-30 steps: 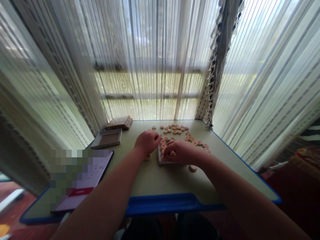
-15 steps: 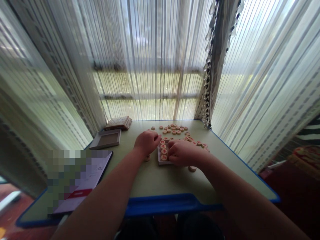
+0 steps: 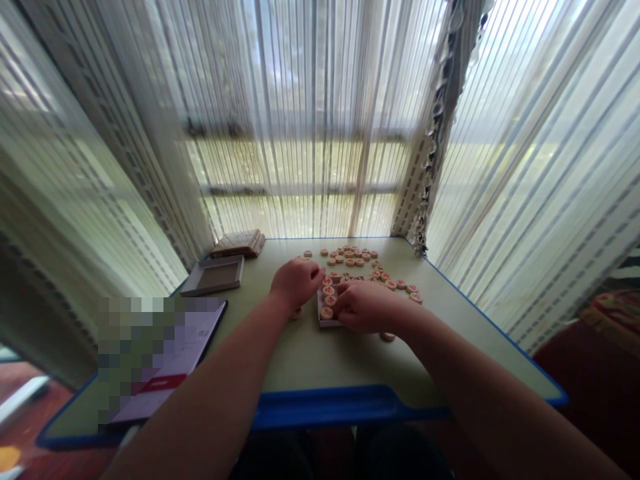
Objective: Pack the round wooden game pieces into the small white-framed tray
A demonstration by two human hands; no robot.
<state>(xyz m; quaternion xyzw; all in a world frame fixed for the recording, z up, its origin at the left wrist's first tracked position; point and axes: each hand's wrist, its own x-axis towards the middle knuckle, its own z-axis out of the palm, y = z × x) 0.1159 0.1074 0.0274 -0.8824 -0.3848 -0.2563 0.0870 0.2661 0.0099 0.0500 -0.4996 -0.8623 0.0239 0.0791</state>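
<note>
A shallow light box (image 3: pixel 330 324) lies on the table, with a column of round wooden Chinese chess pieces (image 3: pixel 328 301) with red characters along its left side. My right hand (image 3: pixel 364 305) reaches over the box from the right, its fingers bent down beside that column. Its curled fingers hide whatever is between them and much of the box. Just off the box's far left corner, my left hand (image 3: pixel 297 283) is closed, thumb and fingertips together; what it may hold is hidden. One piece (image 3: pixel 297 313) shows partly below my left wrist, another (image 3: pixel 387 337) near my right wrist.
More loose pieces (image 3: pixel 350 254) are scattered behind and right of the box. At the left lie an open box lid (image 3: pixel 214 276), a folded board or book (image 3: pixel 238 243) and a tablet-like panel (image 3: pixel 193 343), partly pixelated. A blue edge (image 3: pixel 330 407) rims the table; curtains hang beyond.
The view has shifted slightly. My right hand has stayed over the box, fingers still bent beside the column, and my left hand is still closed by its left corner.
</note>
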